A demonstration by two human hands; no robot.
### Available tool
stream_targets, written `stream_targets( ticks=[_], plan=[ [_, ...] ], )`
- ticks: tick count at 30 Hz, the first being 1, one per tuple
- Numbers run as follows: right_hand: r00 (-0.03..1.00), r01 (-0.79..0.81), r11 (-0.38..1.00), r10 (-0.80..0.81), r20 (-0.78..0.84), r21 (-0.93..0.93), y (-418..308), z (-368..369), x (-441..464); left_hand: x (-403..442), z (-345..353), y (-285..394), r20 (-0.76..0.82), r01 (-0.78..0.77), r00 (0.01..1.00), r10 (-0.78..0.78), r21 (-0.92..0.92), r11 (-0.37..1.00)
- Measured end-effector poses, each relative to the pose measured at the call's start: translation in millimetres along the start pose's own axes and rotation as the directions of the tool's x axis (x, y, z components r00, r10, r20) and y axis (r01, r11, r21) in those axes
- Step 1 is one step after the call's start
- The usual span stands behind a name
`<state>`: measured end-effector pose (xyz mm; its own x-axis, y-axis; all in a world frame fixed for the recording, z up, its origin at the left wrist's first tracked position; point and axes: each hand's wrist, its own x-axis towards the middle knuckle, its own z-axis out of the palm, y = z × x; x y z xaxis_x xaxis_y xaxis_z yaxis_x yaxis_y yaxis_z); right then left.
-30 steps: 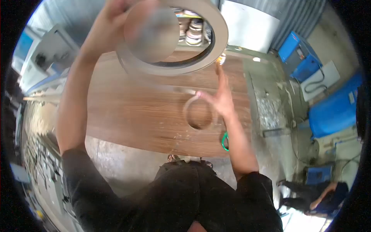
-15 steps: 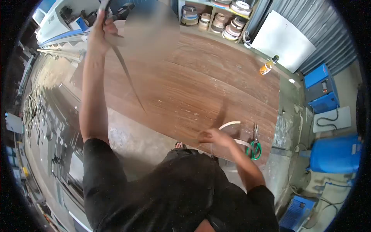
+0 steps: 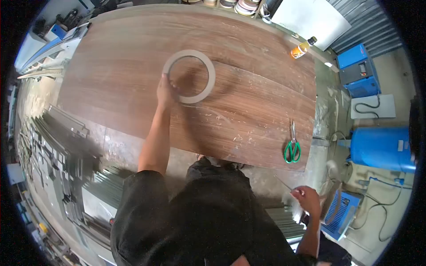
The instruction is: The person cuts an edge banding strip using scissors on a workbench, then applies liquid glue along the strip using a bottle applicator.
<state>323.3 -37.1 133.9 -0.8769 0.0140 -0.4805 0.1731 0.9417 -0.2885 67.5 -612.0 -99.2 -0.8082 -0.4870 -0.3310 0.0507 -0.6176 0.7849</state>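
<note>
A pale ring-shaped roll of edge banding (image 3: 208, 88) is held up over the brown wood-grain board. My left hand (image 3: 167, 91) grips the roll's lower left rim, fingers around the band. Off the board's near right corner, my right hand (image 3: 307, 199) is closed on a thin strip (image 3: 282, 182), whose narrow end sticks out to the upper left. A blurred pale band loops beside that hand; whether it is the same piece, I cannot tell. Green-handled scissors (image 3: 292, 148) lie on the board, blades pointing away from me.
The large board (image 3: 133, 66) carries scattered shavings. An amber bottle (image 3: 302, 48) is at its far right edge. Rolls fill the back shelf (image 3: 246, 6). To the right stand a blue tank (image 3: 381, 149) and blue machines; stacked metal profiles (image 3: 49, 150) lie at left.
My left hand has come down and right from the upper left, bringing the roll over the board. My right hand has moved right and toward me; the curved strip beside the scissors has left the board.
</note>
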Motion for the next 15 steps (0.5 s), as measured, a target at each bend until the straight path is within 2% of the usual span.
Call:
stream_targets(
  ticks=[1, 2, 5, 6, 7, 9, 10, 11, 12, 13, 15],
  plan=[
    [0.995, -0.053, 0.998, 0.057, -0.082, 0.045, 17.2, 9.4, -10.1, -7.4, 6.8, -6.0, 0.060, -0.014, 0.998, 0.011, 0.058, 0.998],
    [0.968, -0.202, 0.957, 0.228, -0.108, 0.206, 30.3, 14.5, -15.2, -16.3, 19.6, -8.4, 0.024, -0.006, 1.000, 0.004, 0.087, 0.996],
    [0.993, -0.040, 0.830, 0.096, -0.073, 0.556, 113.8, 66.7, -32.7, -38.2, 46.1, -17.0, -0.066, 0.024, 0.998, -0.013, 0.175, 0.984],
    [0.995, -0.100, 0.782, 0.091, 0.046, 0.615, 142.4, 90.6, -40.1, -37.6, 47.4, -22.7, -0.090, 0.035, 0.996, -0.017, 0.197, 0.980],
    [0.973, -0.094, 0.969, 0.040, 0.228, 0.230, 128.9, 78.1, -38.2, -36.0, 47.3, -27.9, -0.116, 0.043, 0.993, -0.018, 0.217, 0.975],
    [0.978, 0.196, 0.980, -0.193, 0.079, -0.033, 132.0, 92.4, -52.9, -21.0, 26.3, -38.8, -0.056, 0.017, 0.998, 0.004, 0.365, 0.931],
    [0.989, 0.122, 0.992, -0.124, 0.075, 0.033, 137.2, 95.0, -54.7, -15.6, 17.7, -39.5, -0.026, 0.001, 1.000, 0.011, 0.436, 0.900],
    [0.996, 0.043, 0.994, -0.051, 0.079, 0.099, 145.0, 95.9, -58.9, -19.4, 20.0, -33.7, -0.066, -0.003, 0.996, 0.060, 0.652, 0.758],
    [0.996, -0.036, 0.986, 0.021, 0.089, 0.164, 154.9, 94.8, -63.6, -23.9, 23.2, -27.9, -0.094, 0.011, 0.989, 0.118, 0.824, 0.566],
    [0.998, -0.018, 0.977, 0.004, 0.062, 0.214, 165.6, 88.9, -64.5, -28.2, 27.6, -22.8, -0.105, 0.037, 0.977, 0.186, 0.940, 0.339],
    [0.999, 0.035, 0.948, -0.036, -0.003, 0.318, 182.8, 67.4, -58.3, -24.7, 23.5, -26.2, -0.174, 0.102, 0.962, 0.210, 0.944, 0.313]
  ],
)
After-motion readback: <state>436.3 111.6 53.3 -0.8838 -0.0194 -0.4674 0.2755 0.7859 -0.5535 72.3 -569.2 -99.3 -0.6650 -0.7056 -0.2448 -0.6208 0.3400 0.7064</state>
